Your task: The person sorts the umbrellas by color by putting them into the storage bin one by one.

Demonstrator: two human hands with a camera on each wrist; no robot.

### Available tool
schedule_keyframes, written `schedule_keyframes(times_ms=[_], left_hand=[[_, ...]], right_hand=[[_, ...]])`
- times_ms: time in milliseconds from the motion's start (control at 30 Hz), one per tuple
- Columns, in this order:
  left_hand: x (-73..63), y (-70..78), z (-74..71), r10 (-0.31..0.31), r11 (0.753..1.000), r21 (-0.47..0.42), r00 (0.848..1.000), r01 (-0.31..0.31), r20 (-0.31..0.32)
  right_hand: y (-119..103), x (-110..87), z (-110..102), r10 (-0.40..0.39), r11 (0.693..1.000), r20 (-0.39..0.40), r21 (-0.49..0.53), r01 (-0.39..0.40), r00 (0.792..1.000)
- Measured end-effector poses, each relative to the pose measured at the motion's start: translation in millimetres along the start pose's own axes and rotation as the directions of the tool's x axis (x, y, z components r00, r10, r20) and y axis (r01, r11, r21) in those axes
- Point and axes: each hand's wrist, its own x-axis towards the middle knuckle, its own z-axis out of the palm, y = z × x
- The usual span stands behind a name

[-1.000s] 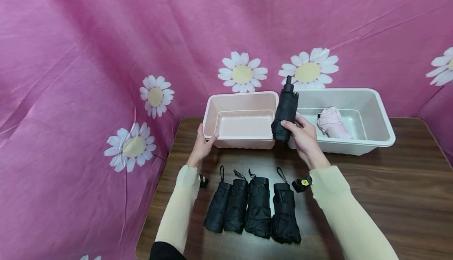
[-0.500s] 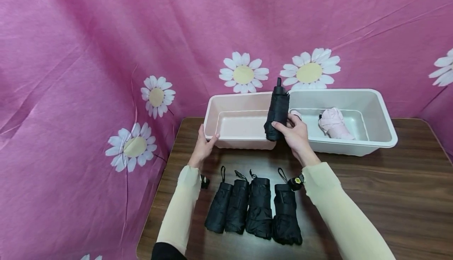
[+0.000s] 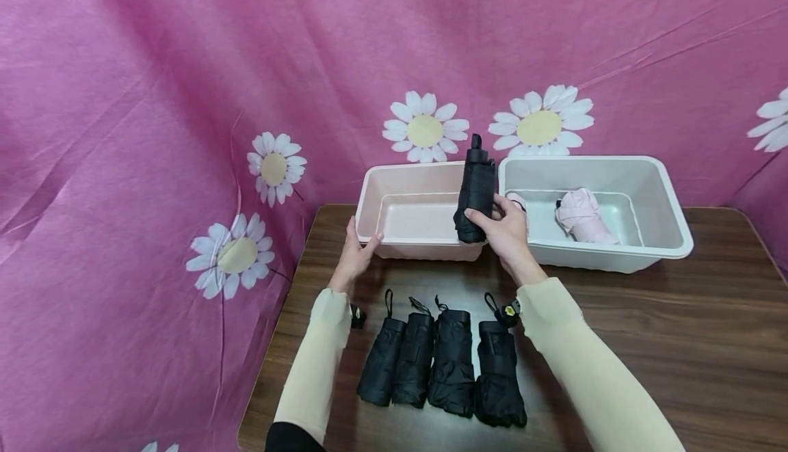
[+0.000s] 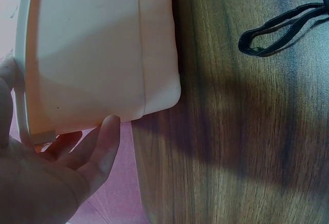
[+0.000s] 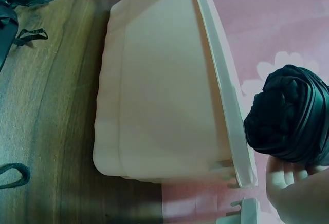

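In the head view my right hand point(image 3: 509, 233) grips a black folded umbrella point(image 3: 475, 192) near its lower end. It is held handle up over the right end of the pink bin point(image 3: 429, 251). The right wrist view shows the umbrella's bunched fabric end point(image 5: 275, 116) beside the bin's rim point(image 5: 226, 88). My left hand point(image 3: 353, 257) holds the bin's front left corner, its fingers point(image 4: 105, 144) against the wall in the left wrist view. Several black folded umbrellas lie in front, including a left one point(image 3: 382, 363) and a right one point(image 3: 498, 377).
A pale grey bin point(image 3: 594, 258) stands right of the pink bin, with a light pink folded umbrella point(image 3: 581, 216) inside. Another light pink thing point(image 3: 518, 200) shows partly behind my right hand. Wooden table point(image 3: 677, 322) extends to the right; a pink flowered cloth point(image 3: 345, 62) hangs behind.
My right hand has moved left with the black umbrella, from between the two bins to over the pink bin's right end. The left hand stays at the corner.
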Motion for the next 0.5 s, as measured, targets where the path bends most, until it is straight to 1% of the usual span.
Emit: schedule_keyframes(times_ms=[233, 367, 500], left_hand=[[2.4, -4.7, 1.3, -0.012, 1.0, 0.01, 1.0, 0.012, -0.005], [2.1, -4.1, 1.2, -0.004, 1.0, -0.006, 1.0, 0.004, -0.01], [2.0, -4.2, 0.6, -0.004, 1.0, -0.022, 1.0, 0.004, -0.007]], right_hand=[[-2.1, 1.7, 3.8, 0.042, 0.999, -0.031, 0.025, -0.041, 0.999], [-4.1, 2.1, 4.9, 0.063, 0.998, -0.039, 0.03, -0.062, 0.997], [-6.7, 2.1, 6.0, 0.069, 0.997, -0.069, 0.023, -0.068, 0.995]])
